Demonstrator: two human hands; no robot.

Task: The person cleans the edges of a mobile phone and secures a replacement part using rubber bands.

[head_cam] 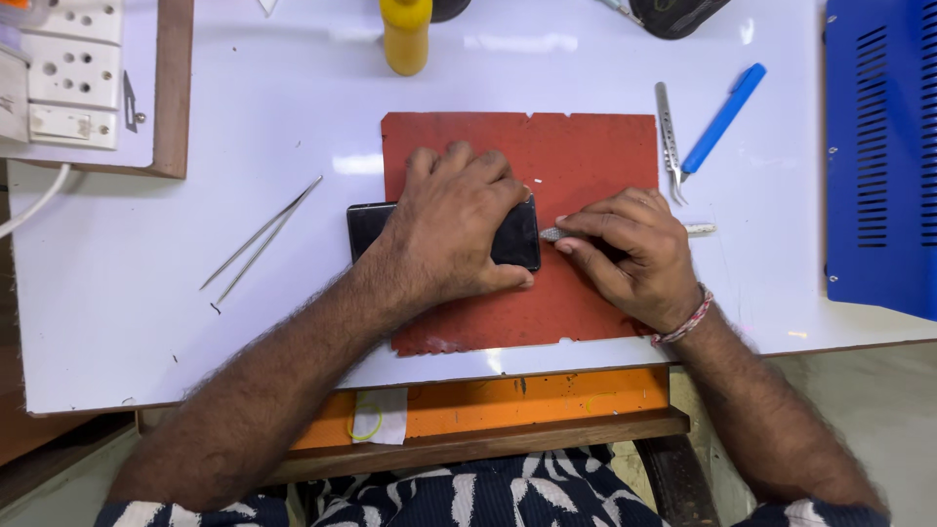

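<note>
Black phone [371, 226] flat on red mat, thin metal tool [699, 229] at its right edge

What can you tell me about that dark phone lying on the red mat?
The phone is a slim, glossy black slab with rounded corners, lying flat and lengthwise across the red mat, its left end hanging over the mat's edge onto the white table. The left hand presses down over most of it, so only its two ends show. At its right end, the right hand holds a thin metal tool whose tip meets the edge. Whether the screen faces up cannot be told.
</note>
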